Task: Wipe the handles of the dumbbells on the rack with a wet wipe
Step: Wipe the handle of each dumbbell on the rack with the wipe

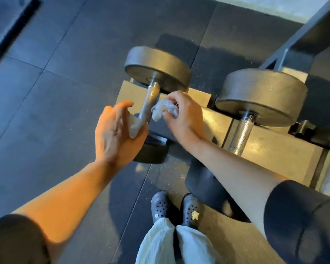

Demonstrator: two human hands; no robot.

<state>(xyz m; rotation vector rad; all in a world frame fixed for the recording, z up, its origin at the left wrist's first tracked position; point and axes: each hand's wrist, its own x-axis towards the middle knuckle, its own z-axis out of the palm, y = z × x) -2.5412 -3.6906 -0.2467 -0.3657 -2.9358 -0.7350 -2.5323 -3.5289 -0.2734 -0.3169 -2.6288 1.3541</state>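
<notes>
Though the dumbbell looks heavy, nothing here asks for it to be lifted; it lies on the rack at the left end, its knurled steel handle running toward the person between two dark round weights. The wipe is the thing to handle, and it is thin, limp and damp, so it will bunch and slip unless pinched firmly. The right hand pinches a crumpled wad of it just beside the right flank of the handle, fingers curled round the cloth. The left hand sits at the near end of the handle with a pale piece of wipe under its fingers and against the bar; its fingers look only loosely bent, and I cannot tell whether they clasp the bar or just press the cloth to it. Whether the two pale pieces are one wipe or two is also unclear.

The handle is stiff, round and rough, so the cloth should drag and catch rather than slide. I judge the best hold is to wrap the wipe round the bar and twist along it. A second dumbbell lies just to the right, its handle bare.
</notes>
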